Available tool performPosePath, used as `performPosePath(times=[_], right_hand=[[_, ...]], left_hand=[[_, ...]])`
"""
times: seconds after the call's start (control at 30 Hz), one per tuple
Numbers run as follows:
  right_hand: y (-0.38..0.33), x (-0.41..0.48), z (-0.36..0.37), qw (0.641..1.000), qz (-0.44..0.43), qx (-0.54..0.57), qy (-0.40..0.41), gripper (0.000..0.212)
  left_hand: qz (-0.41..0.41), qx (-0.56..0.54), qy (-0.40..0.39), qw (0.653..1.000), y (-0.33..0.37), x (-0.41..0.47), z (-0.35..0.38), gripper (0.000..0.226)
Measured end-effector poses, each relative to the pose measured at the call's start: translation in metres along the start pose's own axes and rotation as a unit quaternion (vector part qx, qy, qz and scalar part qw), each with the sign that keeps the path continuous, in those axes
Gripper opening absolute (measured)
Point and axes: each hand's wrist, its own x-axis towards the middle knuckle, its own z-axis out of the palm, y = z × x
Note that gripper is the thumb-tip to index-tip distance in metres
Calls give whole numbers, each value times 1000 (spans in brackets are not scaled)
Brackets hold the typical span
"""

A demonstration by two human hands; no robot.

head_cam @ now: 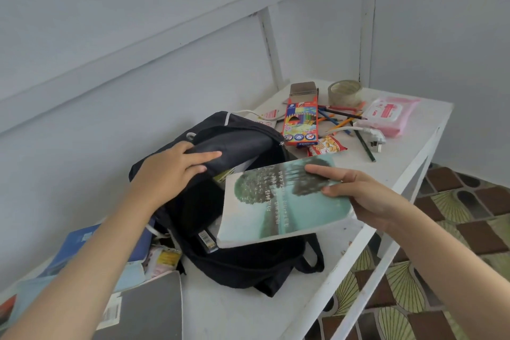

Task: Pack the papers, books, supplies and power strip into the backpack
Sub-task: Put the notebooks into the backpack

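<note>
White counter [248, 312]: left hand [171, 171] is gripping backpack [248, 265] flap, holding mouth open; right hand [364, 193] is pinching green book [276, 210], angling it in beneath left hand.

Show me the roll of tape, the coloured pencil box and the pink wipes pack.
roll of tape [342, 98], head view, its outer band
coloured pencil box [300, 121], head view, its printed front
pink wipes pack [389, 116], head view, middle of its top

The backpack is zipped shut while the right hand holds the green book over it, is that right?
Not quite. The head view shows the backpack open, not zipped shut: the left hand grips its top flap and holds it back. The right hand does hold the green book over it.
</note>
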Motion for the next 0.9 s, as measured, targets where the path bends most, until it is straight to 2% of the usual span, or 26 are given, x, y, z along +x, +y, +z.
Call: performPosePath(times=[0.17,0.33,0.43,0.53,0.63,0.77,0.83,0.9], right_hand=[[0,23,31,998,-3,52,25,44],[18,47,79,985,-45,99,137,37],[31,62,99,984,-47,135,110,48],[33,76,97,997,-12,68,29,63],[34,87,90,1000,5,-29,-1,68],[34,99,91,992,-14,-120,44,70],[35,106,95,986,-26,-136,95,68],[35,111,98,962,-62,-205,169,61]], left_hand=[[13,-7,55,998,-2,0,-9,40],[21,-16,33,999,-2,-3,-12,41],[25,-25,36,999,-2,-5,-13,41],[18,-36,38,998,-6,-7,-13,41],[26,-52,46,997,-8,-9,-11,41],[26,-58,46,997,-11,-9,-9,40],[21,-61,47,997,-12,-9,-9,40],[19,-63,47,997,-13,-9,-8,40]])
